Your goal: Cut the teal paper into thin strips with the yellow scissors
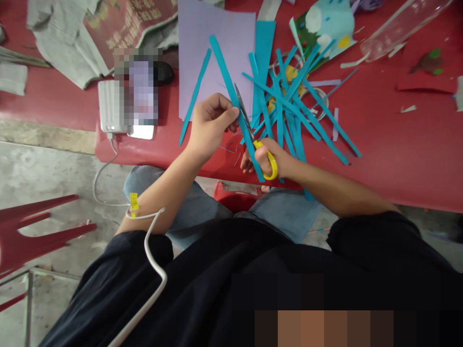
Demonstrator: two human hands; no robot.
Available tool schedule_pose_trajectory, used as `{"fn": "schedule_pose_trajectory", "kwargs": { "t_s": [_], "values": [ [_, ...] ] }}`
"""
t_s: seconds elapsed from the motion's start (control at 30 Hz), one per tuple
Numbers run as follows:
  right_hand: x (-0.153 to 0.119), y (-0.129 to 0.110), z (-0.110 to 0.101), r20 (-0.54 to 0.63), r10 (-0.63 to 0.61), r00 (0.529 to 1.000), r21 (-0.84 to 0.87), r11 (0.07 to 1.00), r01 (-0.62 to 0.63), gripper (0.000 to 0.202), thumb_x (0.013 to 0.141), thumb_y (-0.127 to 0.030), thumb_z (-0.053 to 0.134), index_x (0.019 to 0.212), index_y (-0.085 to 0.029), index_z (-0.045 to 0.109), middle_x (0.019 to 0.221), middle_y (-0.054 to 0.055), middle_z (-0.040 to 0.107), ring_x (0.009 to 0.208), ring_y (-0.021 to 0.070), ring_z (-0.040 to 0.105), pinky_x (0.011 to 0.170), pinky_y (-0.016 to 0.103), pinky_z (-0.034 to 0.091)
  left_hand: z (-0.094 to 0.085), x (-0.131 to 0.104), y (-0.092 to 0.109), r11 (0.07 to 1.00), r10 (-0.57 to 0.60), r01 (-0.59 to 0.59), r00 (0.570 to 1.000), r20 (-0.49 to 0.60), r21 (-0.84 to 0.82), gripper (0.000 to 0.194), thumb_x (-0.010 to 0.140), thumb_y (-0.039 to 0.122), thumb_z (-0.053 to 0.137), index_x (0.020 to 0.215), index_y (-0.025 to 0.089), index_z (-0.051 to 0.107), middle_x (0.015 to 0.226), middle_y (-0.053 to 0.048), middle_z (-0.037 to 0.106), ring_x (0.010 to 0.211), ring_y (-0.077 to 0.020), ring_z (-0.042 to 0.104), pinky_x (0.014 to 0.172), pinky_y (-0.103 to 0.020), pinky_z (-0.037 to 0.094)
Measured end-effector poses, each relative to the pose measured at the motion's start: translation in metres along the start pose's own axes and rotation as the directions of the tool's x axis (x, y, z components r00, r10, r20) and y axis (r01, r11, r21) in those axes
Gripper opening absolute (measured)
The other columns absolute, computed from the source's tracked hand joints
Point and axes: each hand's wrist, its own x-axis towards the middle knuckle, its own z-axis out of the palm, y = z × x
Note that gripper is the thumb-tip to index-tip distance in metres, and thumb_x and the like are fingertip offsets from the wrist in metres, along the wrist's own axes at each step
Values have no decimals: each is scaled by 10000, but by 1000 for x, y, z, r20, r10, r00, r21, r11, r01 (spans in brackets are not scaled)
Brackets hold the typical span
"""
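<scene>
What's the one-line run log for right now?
left hand: pinching blue strip; right hand: gripping yellow-handled scissors; nearby: strip pile, lilac paper; under: red surface

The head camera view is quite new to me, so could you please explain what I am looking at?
Gladly. There is no machine here: each grip is simply a person's bare hand. The single picture comes from a camera worn on that person's head, looking forward and down, so their arms reach in from below.

The left hand holds a long blue strip. The right hand holds scissors with yellow handles, the blades lying alongside that strip.

On the red table lie a lavender sheet, a heap of more blue strips and, farther right, a clear plastic bottle. Some patches are pixelated, so I cannot tell everything there.
</scene>
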Motion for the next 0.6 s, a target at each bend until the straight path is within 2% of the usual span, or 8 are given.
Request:
{"fn": "schedule_pose_trajectory", "kwargs": {
  "t_s": [0.1, 0.2, 0.37, 0.5, 0.6],
  "values": [
    [-2, -5, -1, 16, -31, 999, -31, 999, 31, 905, 841, -1057, 539, 811, -182, 768, 891, 155, 811, 814, 297, 829, 751, 404, 710, 3, 0, -6, 1000, 5, -4, 1000, 11, -14, 338, 994, 350, 836, 798, 231, 588, 637, 21, 629, 579, -137, 663, 594, -282, 552],
    [-4, -9, -2, 22, -52, 998, -50, 997, 53, 922, 859, -1052, 498, 816, -172, 770, 847, 141, 789, 795, 285, 825, 745, 395, 705, 5, -2, -2, 1000, -19, 19, 1000, 1, -9, 341, 975, 350, 848, 787, 231, 590, 626, 22, 645, 571, -135, 655, 590, -281, 568],
    [-3, -7, 1, -27, -46, 999, -52, 998, 45, 907, 866, -1054, 503, 877, -180, 742, 811, 121, 774, 765, 274, 816, 693, 370, 695, 7, -6, 13, 998, -67, 67, 998, -11, -8, 316, 979, 217, 788, 756, 223, 564, 620, 28, 651, 555, -119, 646, 591, -260, 553],
    [-4, -8, 5, -68, -37, 997, -58, 998, 34, 879, 848, -1068, 513, 812, -205, 679, 794, 110, 776, 726, 256, 815, 630, 331, 673, 8, -9, 20, 997, -80, 80, 997, -12, 0, 290, 991, 140, 730, 758, 220, 577, 630, 28, 662, 567, -114, 657, 610, -250, 558],
    [-4, -9, 7, -88, -43, 995, -93, 995, 35, 875, 864, -1059, 510, 792, -206, 688, 787, 103, 781, 696, 238, 811, 596, 306, 651, 8, -10, 21, 997, -82, 82, 996, -23, 10, 302, 1001, 124, 722, 754, 222, 577, 624, 36, 659, 568, -109, 658, 614, -240, 559]
  ]
}}
